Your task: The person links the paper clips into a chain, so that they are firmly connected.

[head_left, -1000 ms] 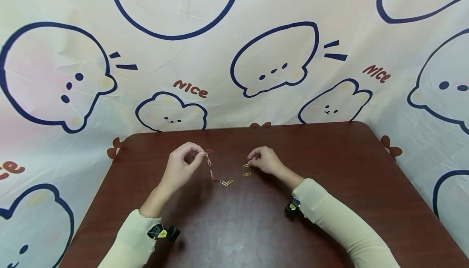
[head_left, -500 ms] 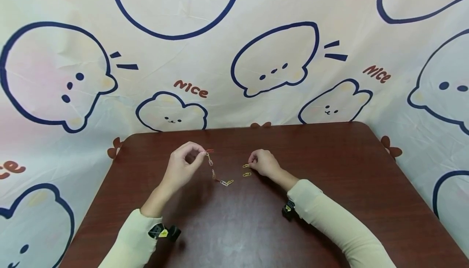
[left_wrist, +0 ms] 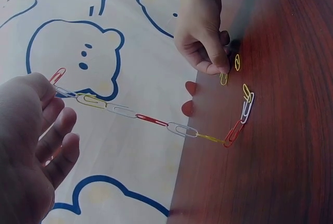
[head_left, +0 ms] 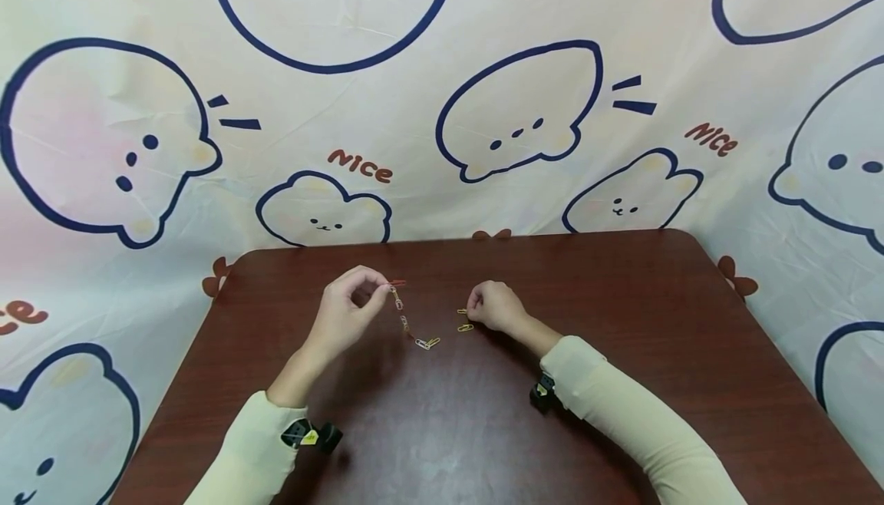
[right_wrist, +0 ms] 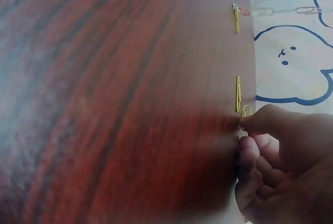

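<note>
My left hand (head_left: 348,305) pinches the upper end of a paper clip chain (left_wrist: 152,119) between thumb and fingertips. Red, white and yellow links slant down from it, and the lower end lies on the table with a yellow clip last. At that upper end a red paper clip (left_wrist: 59,75) sticks out beside the fingers. To the right, low over the tabletop, my right hand (head_left: 499,305) pinches a yellow paper clip (right_wrist: 246,111), partly covered by the thumb and fingers. Another yellow paper clip (head_left: 466,328) lies loose just nearer than that hand.
All this happens on the far half of a dark reddish-brown wooden table (head_left: 442,428). A pale cloth (head_left: 414,121) with cartoon drawings hangs close behind the table's back edge and along both sides. Each wrist carries a small black camera (head_left: 328,437).
My right hand has come slightly nearer and its fingers have closed on the yellow paper clip. The left hand stays nearly still, while the hanging chain sways a little to the right.
</note>
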{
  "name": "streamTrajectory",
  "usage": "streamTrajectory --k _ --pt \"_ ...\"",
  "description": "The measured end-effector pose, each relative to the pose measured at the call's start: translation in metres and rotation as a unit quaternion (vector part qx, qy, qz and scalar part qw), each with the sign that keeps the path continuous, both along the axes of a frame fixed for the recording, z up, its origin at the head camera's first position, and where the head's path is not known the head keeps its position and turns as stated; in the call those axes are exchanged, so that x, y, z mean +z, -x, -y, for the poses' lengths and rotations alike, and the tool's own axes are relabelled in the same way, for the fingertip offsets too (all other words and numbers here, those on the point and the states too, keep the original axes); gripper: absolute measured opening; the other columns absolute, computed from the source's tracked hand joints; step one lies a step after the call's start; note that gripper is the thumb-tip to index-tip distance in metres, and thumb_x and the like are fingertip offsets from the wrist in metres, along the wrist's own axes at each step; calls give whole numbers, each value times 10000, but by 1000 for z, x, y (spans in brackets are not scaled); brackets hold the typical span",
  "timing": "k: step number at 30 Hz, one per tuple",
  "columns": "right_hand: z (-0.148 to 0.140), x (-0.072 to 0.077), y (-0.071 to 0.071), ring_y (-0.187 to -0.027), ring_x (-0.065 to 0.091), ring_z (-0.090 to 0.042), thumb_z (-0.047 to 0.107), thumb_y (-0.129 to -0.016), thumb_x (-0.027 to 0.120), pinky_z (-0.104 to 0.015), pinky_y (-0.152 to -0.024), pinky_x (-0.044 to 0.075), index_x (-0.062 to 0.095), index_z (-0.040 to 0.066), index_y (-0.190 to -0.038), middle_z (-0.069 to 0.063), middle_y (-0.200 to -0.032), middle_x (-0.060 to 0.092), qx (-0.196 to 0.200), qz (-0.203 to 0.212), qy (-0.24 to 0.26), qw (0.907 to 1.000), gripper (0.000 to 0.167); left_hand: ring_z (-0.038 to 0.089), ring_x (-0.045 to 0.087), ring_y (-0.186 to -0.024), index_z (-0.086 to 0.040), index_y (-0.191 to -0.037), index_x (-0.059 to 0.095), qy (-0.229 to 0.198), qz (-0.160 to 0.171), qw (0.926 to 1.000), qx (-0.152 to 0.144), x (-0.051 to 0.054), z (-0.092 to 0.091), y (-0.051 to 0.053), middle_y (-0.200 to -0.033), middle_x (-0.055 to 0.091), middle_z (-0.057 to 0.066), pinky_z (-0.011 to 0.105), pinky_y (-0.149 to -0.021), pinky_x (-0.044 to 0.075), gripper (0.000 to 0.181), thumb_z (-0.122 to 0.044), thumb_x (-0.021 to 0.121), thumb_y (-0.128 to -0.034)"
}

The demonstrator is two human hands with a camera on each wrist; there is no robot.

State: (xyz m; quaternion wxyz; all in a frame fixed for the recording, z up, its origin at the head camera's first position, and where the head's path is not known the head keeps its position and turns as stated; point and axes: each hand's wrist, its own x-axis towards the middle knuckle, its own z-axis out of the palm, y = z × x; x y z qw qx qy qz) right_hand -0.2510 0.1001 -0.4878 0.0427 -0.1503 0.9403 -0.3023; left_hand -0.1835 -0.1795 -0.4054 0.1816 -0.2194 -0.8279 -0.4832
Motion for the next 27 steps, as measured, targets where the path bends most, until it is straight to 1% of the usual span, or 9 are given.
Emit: streamTrajectory --k 3,5,7,10,12,14,16,20,27 --pt "-3 0 1 -582 551 -84 65 -806 730 -282 -618 485 707 161 -700 103 -619 616 87 -71 219 9997 145 154 573 -684 -9 -935 699 49 -63 10000 28 13 -6 -9 -874 667 72 287 -622 529 61 39 723 -905" --pt "-5 2 1 -579 551 -78 67 -801 738 -284 -633 489 710 157 -704 103 -613 615 175 -103 353 9992 136 172 570 -682 22 -924 691 99 -49 9999 46 23 -10 -15 -861 661 103 302 -622 531 62 74 711 -896" --pt "-7 4 1 -587 557 -74 63 -811 737 -282 -648 491 711 158 -716 100 -618 621 274 -68 464 9985 137 159 568 -690 40 -920 685 100 -43 9999 31 30 -11 -20 -857 659 105 287 -629 527 32 62 703 -905" --pt "-8 8 0 -613 570 -81 50 -832 735 -280 -655 494 708 151 -746 85 -646 631 427 -23 671 9968 135 165 573 -709 57 -930 682 105 59 9999 70 23 -9 -14 -868 666 108 278 -640 527 39 25 702 -922" --pt "-8 11 -2 -636 579 -86 40 -841 735 -276 -662 497 706 144 -769 74 -667 637 505 38 837 9952 130 155 574 -722 53 -945 687 90 96 9999 81 14 -6 -9 -883 673 92 265 -646 525 63 -5 706 -930" --pt "-7 14 -2 -651 588 -89 34 -849 736 -272 -664 499 710 135 -789 65 -689 646 599 38 1011 9931 121 153 577 -722 25 -951 700 74 86 9999 79 6 -4 -3 -891 678 70 265 -643 526 45 -8 717 -925" --pt "-6 18 -3 -656 595 -95 28 -852 735 -267 -659 499 716 129 -801 57 -704 657 657 42 1168 9910 115 146 578 -714 -10 -952 712 54 34 10000 51 2 -2 0 -891 678 41 261 -638 524 37 -16 729 -920" --pt "-4 31 -6 -672 603 -107 27 -867 726 -267 -640 497 730 117 -828 43 -742 674 778 74 1412 9869 98 140 580 -700 -67 -951 721 1 -47 10000 -43 -1 0 2 -883 673 8 254 -631 523 49 -31 737 -921" --pt "2 62 -15 -712 617 -134 39 -879 718 -269 -651 495 748 72 -863 19 -785 693 823 169 1850 9791 47 131 591 -726 -74 -962 721 4 49 10000 -47 2 1 1 -887 675 -4 232 -646 528 58 -27 722 -929"
